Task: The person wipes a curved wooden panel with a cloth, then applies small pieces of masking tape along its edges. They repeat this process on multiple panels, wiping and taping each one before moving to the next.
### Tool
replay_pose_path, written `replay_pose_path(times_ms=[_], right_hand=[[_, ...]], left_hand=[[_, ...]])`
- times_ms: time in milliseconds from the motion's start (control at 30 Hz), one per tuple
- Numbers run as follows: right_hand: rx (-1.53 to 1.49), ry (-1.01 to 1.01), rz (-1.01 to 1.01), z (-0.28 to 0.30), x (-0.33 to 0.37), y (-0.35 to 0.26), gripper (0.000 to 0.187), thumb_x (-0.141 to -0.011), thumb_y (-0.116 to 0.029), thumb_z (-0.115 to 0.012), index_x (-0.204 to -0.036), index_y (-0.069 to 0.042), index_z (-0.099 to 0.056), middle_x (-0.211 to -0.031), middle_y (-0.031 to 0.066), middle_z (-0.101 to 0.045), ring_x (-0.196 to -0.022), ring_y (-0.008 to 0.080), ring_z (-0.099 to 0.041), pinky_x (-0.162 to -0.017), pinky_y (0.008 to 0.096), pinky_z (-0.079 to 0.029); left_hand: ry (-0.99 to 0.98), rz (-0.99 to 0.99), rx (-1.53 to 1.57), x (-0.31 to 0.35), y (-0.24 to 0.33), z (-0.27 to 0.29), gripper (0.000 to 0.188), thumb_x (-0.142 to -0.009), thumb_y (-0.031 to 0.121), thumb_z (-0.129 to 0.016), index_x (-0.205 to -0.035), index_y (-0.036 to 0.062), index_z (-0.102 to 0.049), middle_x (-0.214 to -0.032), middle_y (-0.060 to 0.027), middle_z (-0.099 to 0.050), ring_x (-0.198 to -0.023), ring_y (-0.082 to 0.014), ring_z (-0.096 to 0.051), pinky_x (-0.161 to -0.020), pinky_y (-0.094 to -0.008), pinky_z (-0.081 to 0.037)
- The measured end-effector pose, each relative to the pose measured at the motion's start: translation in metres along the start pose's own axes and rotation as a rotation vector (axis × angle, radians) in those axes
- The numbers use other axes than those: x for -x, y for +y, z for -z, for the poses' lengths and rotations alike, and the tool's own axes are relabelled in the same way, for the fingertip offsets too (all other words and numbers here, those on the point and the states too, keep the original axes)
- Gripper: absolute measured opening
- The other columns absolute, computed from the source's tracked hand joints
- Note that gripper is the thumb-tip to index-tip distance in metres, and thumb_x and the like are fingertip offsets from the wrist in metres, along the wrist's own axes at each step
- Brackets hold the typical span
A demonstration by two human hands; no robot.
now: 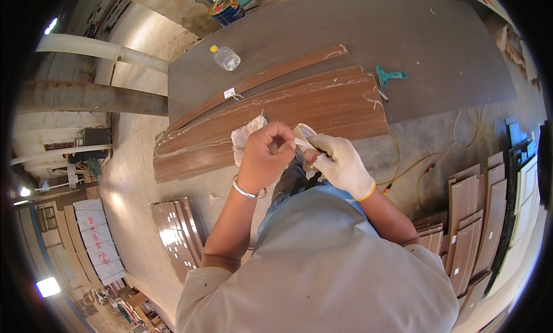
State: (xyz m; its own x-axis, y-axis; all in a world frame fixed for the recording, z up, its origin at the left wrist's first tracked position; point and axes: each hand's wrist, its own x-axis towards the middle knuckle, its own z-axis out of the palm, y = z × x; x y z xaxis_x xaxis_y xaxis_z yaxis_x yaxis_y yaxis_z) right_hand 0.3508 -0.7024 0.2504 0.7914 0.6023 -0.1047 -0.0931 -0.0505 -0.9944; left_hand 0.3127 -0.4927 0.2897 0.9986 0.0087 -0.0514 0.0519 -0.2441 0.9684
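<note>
My bare left hand (pixel 265 157), a silver bangle at its wrist, pinches the end of a pale strip. That strip runs to what looks like a tape roll (pixel 303 129), seen partly edge-on, gripped by my right hand (pixel 340 163) in a white knit glove with bare fingertips showing. Both hands meet in front of my body, above the near edge of brown wood-grain panels (pixel 334 105). A crumpled pale cloth (pixel 247 134) lies on the panels just beyond my left hand. My palms hide part of the strip and roll.
The panels rest on a large dark table (pixel 449 62) with a teal scraper (pixel 389 75), a yellow-capped clear bottle (pixel 226 58) and a narrow trim strip (pixel 288 68). Brown boards (pixel 465 218) lean at the right; more panels (pixel 175 232) stand at left. A hose (pixel 397 160) trails over the floor.
</note>
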Motion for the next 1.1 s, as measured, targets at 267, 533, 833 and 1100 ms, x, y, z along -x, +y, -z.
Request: replay_pose_path(times_ms=[267,533,833,1100], right_hand=[[-0.054,-0.004,0.018,0.001,-0.002,0.006,0.035,-0.104,-0.017,-0.061,-0.132,0.004,-0.070,-0.087,0.0110,-0.070,-0.078,0.0153,-0.065,-0.077,0.0323,-0.054],[-0.027,-0.058,-0.149,0.000,-0.004,0.009,0.031,-0.100,-0.013,-0.057,-0.128,-0.001,-0.067,-0.094,0.0183,-0.073,-0.089,0.0337,-0.072,-0.087,0.0416,-0.055],[-0.001,0.058,-0.184,-0.005,-0.009,0.019,0.021,-0.100,-0.015,-0.058,-0.115,-0.002,-0.067,-0.091,0.0172,-0.073,-0.087,0.0354,-0.073,-0.083,0.0438,-0.055],[0.139,0.024,-0.212,-0.012,-0.011,0.039,0.022,-0.099,-0.018,-0.062,-0.115,-0.006,-0.069,-0.097,0.0169,-0.075,-0.098,0.0408,-0.072,-0.085,0.0492,-0.055]], left_hand=[[0.043,0.154,0.065,-0.004,-0.010,-0.007,0.006,-0.099,-0.004,-0.063,-0.099,0.0019,-0.061,-0.093,-0.0002,-0.066,-0.083,-0.0056,-0.061,-0.075,-0.0232,-0.052],[0.052,0.211,0.065,-0.009,-0.016,-0.014,0.005,-0.102,-0.002,-0.063,-0.102,0.0023,-0.060,-0.093,-0.0030,-0.071,-0.081,-0.0043,-0.065,-0.066,-0.0224,-0.052],[0.061,0.248,0.267,-0.006,-0.034,-0.016,0.032,-0.098,-0.006,-0.067,-0.127,0.0024,-0.055,-0.104,-0.0066,-0.071,-0.089,-0.0106,-0.066,-0.081,-0.0265,-0.055],[0.141,0.013,-0.086,0.006,-0.062,-0.037,0.053,-0.089,-0.013,-0.070,-0.137,0.0025,-0.053,-0.099,-0.0040,-0.066,-0.093,-0.0127,-0.063,-0.084,-0.0283,-0.054]])
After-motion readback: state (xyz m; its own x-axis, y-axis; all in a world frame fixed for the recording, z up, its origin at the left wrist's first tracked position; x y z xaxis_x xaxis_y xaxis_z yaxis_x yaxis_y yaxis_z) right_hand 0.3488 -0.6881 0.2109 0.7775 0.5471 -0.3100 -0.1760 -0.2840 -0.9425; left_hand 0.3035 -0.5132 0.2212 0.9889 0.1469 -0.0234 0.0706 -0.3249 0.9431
